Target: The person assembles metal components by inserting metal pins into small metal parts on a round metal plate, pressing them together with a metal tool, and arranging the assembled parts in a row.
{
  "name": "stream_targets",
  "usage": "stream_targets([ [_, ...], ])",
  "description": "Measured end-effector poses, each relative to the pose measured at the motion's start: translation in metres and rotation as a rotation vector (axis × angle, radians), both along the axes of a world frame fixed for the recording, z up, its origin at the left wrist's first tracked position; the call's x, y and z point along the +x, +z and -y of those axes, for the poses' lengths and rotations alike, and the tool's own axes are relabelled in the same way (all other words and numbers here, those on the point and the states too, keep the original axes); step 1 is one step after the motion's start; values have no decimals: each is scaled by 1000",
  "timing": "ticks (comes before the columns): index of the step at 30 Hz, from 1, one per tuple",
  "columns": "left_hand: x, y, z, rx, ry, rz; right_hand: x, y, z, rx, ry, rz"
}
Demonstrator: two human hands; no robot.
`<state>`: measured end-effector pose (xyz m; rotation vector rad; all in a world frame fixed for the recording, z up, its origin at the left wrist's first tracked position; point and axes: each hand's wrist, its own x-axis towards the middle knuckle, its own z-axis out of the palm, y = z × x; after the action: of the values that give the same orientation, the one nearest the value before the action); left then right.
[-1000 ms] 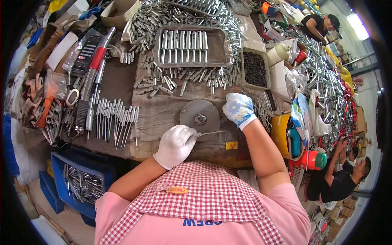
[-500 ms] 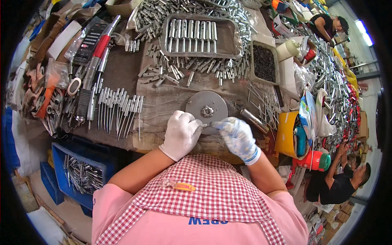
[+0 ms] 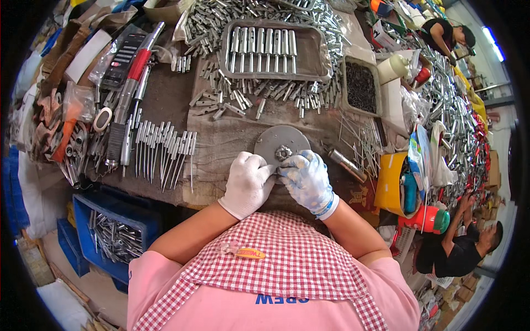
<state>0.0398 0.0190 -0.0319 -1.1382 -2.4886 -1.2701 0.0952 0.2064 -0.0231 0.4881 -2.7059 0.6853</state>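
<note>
My left hand [image 3: 248, 185], in a white glove, is closed with thumb and forefinger pinched together at the near edge of a round grey disc [image 3: 269, 142]. Against its fingertips presses my right hand [image 3: 309, 185], in a white glove with blue patches, its fingers also curled closed. Whatever small piece lies between the fingertips is hidden by the gloves. At the middle of the disc sits a little heap of small metallic bits [image 3: 283, 153]. Right of the disc, a metal cylinder [image 3: 346, 165] rests on the worn table cover [image 3: 221, 143].
Metal tubes with thin rods [image 3: 165, 146] stand in a row at left. A tray [image 3: 326, 71] holds more, amid piled metal tubes [image 3: 212, 33]. A bin of dark small parts [image 3: 360, 85], thin rods [image 3: 359, 138] and a yellow container [image 3: 391, 182] are at right. Two people work farther right.
My right hand has moved left and in, so its fingertips now meet the left hand's and cover the small piece seen between them before. The left hand has barely moved.
</note>
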Motion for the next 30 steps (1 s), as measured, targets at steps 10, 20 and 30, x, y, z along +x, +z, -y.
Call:
stream_targets([
  [10,-3,-5,0,17,7,-36,-8,29,4,232,-41,362],
  [20,-1,-3,0,11,17,-41,6,30,10,80,-8,222],
  [30,-69,36,74,-681,-43,-212,17,37,-50,-114,-309,-56],
])
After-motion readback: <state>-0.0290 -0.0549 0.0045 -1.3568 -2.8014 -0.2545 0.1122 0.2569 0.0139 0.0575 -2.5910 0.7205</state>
